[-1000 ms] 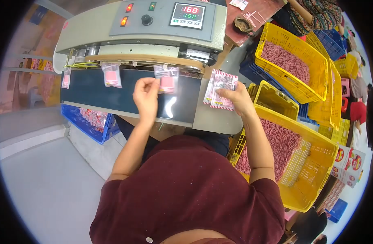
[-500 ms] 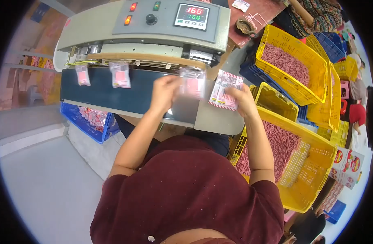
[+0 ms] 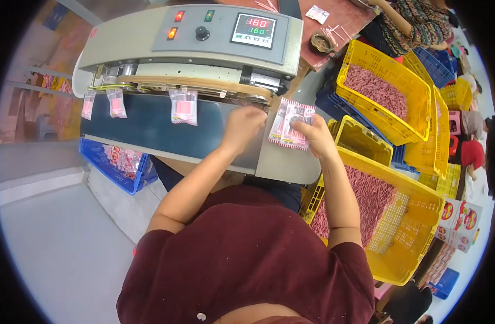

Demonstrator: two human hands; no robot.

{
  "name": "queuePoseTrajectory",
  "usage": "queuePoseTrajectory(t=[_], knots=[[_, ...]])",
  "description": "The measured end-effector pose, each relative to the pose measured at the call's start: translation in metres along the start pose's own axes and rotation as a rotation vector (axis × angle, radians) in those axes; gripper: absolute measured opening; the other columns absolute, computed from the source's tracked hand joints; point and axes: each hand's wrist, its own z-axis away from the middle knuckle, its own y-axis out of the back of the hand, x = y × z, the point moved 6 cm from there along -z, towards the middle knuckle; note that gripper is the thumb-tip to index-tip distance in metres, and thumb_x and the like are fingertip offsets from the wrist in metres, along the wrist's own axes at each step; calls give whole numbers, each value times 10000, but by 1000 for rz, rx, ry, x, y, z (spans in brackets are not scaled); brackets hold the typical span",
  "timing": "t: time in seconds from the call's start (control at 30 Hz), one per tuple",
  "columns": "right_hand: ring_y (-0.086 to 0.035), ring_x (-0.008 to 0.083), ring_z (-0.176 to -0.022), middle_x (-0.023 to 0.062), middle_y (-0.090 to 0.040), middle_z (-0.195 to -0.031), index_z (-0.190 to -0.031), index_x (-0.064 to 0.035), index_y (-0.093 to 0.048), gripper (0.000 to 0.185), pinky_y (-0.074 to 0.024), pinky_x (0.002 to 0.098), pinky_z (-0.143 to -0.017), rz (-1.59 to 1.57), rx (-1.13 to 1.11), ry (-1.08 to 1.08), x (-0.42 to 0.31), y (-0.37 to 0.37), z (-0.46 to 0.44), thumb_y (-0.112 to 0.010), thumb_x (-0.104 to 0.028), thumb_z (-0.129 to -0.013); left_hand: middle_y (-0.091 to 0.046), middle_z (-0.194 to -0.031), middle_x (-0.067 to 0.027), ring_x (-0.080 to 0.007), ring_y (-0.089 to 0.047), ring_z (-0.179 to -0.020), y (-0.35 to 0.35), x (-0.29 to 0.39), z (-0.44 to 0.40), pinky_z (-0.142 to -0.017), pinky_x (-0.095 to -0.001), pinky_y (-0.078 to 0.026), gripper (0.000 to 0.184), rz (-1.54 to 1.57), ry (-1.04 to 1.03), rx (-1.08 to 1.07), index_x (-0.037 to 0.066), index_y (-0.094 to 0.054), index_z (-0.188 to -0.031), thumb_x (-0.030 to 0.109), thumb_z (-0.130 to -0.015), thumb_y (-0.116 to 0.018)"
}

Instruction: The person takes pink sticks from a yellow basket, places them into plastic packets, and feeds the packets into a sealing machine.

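My right hand [image 3: 316,135] pinches a few flat packets [image 3: 291,123] with red-striped edges over the right end of the sealing machine. My left hand [image 3: 244,127] is closed near the machine's feed end, just left of those packets; what its fingertips hold, if anything, is hidden. Along the sealing machine [image 3: 174,67] hang three small clear packets with pink contents: one [image 3: 183,107] in the middle, another [image 3: 117,103] farther left, and a third [image 3: 88,105] at the left end. They hang in front of the dark belt [image 3: 145,121]. The display [image 3: 254,30] reads 160.
Yellow crates [image 3: 415,216] of pink sticks stand at the right, with another crate [image 3: 385,56] above. A blue crate [image 3: 129,180] of packets sits below the machine's left end. On the red table [image 3: 347,13] are a packet and a round container. A person [image 3: 415,24] is at upper right.
The hanging packets have moved left along the machine. My left hand has moved right to the feed end, and the packet it was beside now hangs in the middle. My right hand still holds its packets.
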Motion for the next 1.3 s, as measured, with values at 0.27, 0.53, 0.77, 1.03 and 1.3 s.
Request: queuePoseTrajectory(t=[0.27,0.53,0.77,1.03,1.3], knots=[[-593,127,-746,75,-617,-893,-994,45,-553,243,-493,261,-682,-13,-49,-27,-1,-10,1,-591,-32,-767,-534,-620,2,-27,-416,-441,-7,0,5,-345,-159,-263,79,30,-2,-31,-3,-601,-827,74,-806,-603],[-602,133,-726,83,-622,-864,-970,42,-554,222,-497,264,-678,-34,-14,-41,9,-2,5,-597,-19,-761,-510,-559,-6,-45,-416,-422,58,8,13,-343,-173,-278,82,98,-10,194,-21,-600,-812,54,-784,-614],[-606,127,-717,75,-627,-861,-966,30,-555,231,-501,258,-650,-33,43,68,0,-12,7,-630,-9,-751,-558,-687,23,-16,-430,-533,38,35,44,-468,-162,-343,143,-353,-411,311,17,-609,-892,139,-818,-616],[-599,112,-742,71,-620,-877,-990,25,-538,231,-497,241,-640,-120,32,128,4,-32,0,-614,-73,-796,-522,-594,15,-27,-402,-442,3,-2,0,-379,-167,-268,88,-58,-112,27,-12,-612,-817,74,-804,-598],[-605,123,-733,55,-607,-834,-969,-30,-568,217,-508,256,-575,118,-66,6,28,3,65,-600,-178,-813,-475,-576,25,-33,-386,-420,92,7,22,-347,-183,-278,175,22,-1,283,-35,-580,-928,81,-797,-581]])
